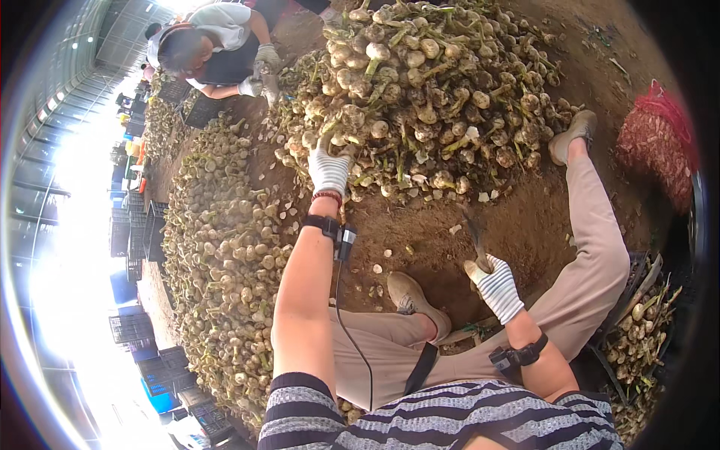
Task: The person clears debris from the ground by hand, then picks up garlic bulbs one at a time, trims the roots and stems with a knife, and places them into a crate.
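Garlic bulbs (427, 112) are cream, striped gloves (329, 171) white and grey, crates (131, 328) probably black.

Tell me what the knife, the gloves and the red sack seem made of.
Knife: probably metal, dull, judging by its thin, dark blade. Gloves: likely knitted fabric, matte, with fine grey-and-white stripes. Red sack: perhaps plastic mesh, since it looks see-through; its finish is unclear.
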Motion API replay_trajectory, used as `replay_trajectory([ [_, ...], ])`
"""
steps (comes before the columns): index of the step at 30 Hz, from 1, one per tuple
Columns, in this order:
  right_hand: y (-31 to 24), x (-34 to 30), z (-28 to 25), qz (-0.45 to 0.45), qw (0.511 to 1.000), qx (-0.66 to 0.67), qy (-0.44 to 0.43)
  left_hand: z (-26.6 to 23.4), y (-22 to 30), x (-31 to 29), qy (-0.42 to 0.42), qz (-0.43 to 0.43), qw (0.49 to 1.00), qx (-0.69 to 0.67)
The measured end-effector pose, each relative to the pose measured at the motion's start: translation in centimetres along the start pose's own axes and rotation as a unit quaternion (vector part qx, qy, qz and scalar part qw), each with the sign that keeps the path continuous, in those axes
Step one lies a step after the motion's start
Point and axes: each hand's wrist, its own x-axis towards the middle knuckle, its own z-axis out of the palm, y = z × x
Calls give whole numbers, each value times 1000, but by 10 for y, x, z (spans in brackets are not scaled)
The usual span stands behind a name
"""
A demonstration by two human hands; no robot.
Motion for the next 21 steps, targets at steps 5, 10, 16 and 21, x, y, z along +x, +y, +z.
replay_trajectory([
  [5, 1, 5, -1, 15, 1000, -1, 18, 18, 58, 21, -8, 3, 897, 441],
  [10, -4, 8, 1, 35, 999, 6, 27, 20, 57, 60, 0, -29, 859, 511],
  [16, -10, 11, 0, 21, 999, 40, 25, 37, 32, -7, 80, 55, 995, 1],
  [21, -29, -8, -4, -3, 998, 50, 36, 51, 76, -139, -13, 29, 950, -310],
])
